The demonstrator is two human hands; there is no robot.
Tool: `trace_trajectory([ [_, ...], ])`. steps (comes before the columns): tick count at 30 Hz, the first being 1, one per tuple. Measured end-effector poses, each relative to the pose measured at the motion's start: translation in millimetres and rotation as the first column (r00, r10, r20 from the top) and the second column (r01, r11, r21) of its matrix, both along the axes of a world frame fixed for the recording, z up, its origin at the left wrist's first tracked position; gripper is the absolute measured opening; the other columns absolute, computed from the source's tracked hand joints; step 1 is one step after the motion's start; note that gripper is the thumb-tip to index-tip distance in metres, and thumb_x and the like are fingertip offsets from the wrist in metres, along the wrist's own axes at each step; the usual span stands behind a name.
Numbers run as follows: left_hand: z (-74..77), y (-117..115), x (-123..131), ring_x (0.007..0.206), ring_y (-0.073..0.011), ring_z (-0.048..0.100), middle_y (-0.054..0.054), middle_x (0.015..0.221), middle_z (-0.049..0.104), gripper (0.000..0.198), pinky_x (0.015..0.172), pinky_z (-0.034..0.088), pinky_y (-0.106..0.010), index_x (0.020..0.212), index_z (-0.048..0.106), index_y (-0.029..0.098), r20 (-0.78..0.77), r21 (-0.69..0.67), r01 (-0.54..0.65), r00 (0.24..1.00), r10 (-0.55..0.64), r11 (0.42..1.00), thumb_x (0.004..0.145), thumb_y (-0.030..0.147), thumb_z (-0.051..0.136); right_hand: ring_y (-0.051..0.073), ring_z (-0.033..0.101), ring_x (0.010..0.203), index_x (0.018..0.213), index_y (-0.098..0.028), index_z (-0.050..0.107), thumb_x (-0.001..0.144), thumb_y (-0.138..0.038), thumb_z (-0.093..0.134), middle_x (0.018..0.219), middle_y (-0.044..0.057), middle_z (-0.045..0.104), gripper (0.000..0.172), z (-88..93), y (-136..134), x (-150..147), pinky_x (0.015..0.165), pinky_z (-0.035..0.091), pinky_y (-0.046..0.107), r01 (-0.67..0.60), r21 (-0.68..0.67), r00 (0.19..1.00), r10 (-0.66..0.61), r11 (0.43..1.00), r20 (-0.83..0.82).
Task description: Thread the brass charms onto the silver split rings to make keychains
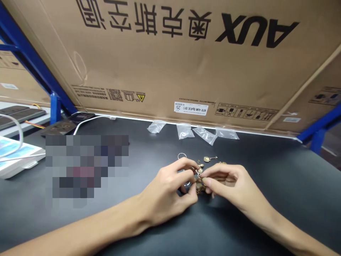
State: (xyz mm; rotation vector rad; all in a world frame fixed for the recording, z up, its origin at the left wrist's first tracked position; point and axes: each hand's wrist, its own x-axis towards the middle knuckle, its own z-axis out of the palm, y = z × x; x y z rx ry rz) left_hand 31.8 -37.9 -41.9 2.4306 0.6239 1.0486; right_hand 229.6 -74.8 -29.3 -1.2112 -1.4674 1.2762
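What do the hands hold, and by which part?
The left hand and right hand pinch a small metal loop between fingertips; which part is gripped cannot be told.

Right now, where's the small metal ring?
In the head view, the small metal ring lies on the black tabletop just beyond the person's left hand, nearer than the clear plastic bags along the far edge.
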Motion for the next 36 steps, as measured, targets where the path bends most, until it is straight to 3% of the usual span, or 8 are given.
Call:
trace_trajectory([
  [10, -1.1, 2, -1, 0.078, -0.0112, 0.063, -0.009, 0.104, 0.065, 0.011, 0.066, 0.058, -0.021, 0.079, 0.061, 0.015, -0.01, -0.004, -0.016, 1.0, 0.016, 1.0, 0.084, 0.009, 0.053, 0.016, 0.071, 0.074, 0.101, -0.021, 0.067, 0.086, -0.032, 0.067, 0.082, 0.002, 0.075, 0.019, 0.4, -3, -2, 0.065, 0.058, 0.024, 0.014, 0.035, 0.996, -0.017, 0.999, 0.084],
  [19, 1.1, 3, -1, 0.071, -0.0072, 0.06, -0.006, 0.102, 0.065, 0.01, 0.06, 0.054, -0.016, 0.076, 0.057, 0.015, 0.022, -0.02, -0.035, 0.999, 0.036, 0.999, 0.08, 0.006, 0.056, 0.013, 0.072, 0.08, 0.12, -0.028, 0.058, 0.089, -0.024, 0.062, 0.093, -0.002, 0.077, 0.031, -0.7, -10, -2, 0.08, 0.056, 0.025, -0.074, 0.361, 0.915, -0.081, 0.93, 0.396],
  [22, 1.3, 5, -3, 0.068, -0.0059, 0.06, -0.005, 0.103, 0.064, 0.011, 0.059, 0.054, -0.016, 0.075, 0.056, 0.015, 0.052, -0.041, -0.052, 0.997, 0.054, 0.998, 0.078, 0.005, 0.058, 0.015, 0.071, 0.084, 0.118, -0.027, 0.061, 0.09, -0.029, 0.061, 0.102, -0.001, 0.075, 0.029, 6.0, -6, 5, 0.08, 0.056, 0.026, -0.075, 0.445, 0.862, -0.166, 0.893, 0.479],
  [25, 0.9, 7, -5, 0.062, -0.0037, 0.057, -0.005, 0.105, 0.064, 0.013, 0.059, 0.055, -0.016, 0.075, 0.055, 0.015, 0.058, -0.035, -0.073, 0.995, 0.075, 0.997, 0.077, 0.003, 0.058, 0.016, 0.069, 0.077, 0.098, -0.025, 0.069, 0.093, -0.033, 0.056, 0.093, -0.001, 0.075, 0.016, 15.6, 2, 19, 0.073, 0.054, 0.026, -0.041, 0.477, 0.79, -0.264, 0.878, 0.553],
  [30, 1.4, 8, -7, 0.062, -0.0042, 0.058, -0.005, 0.106, 0.064, 0.012, 0.058, 0.055, -0.016, 0.074, 0.056, 0.015, 0.042, -0.042, -0.074, 0.996, 0.076, 0.996, 0.077, 0.003, 0.057, 0.015, 0.064, 0.067, 0.094, -0.025, 0.071, 0.095, -0.033, 0.054, 0.087, 0.0, 0.073, 0.018, 23.8, 12, 45, 0.064, 0.049, 0.027, -0.315, 0.346, 0.648, -0.066, 0.884, 0.758],
  [36, 1.6, 9, -6, 0.062, -0.0047, 0.058, -0.006, 0.103, 0.064, 0.012, 0.057, 0.054, -0.016, 0.074, 0.057, 0.015, 0.034, -0.034, -0.07, 0.997, 0.071, 0.997, 0.077, 0.003, 0.056, 0.018, 0.066, 0.077, 0.1, -0.025, 0.07, 0.096, -0.032, 0.052, 0.094, 0.004, 0.071, 0.02, 15.3, 14, 51, 0.067, 0.049, 0.029, -0.421, 0.396, 0.509, -0.149, 0.816, 0.848],
])
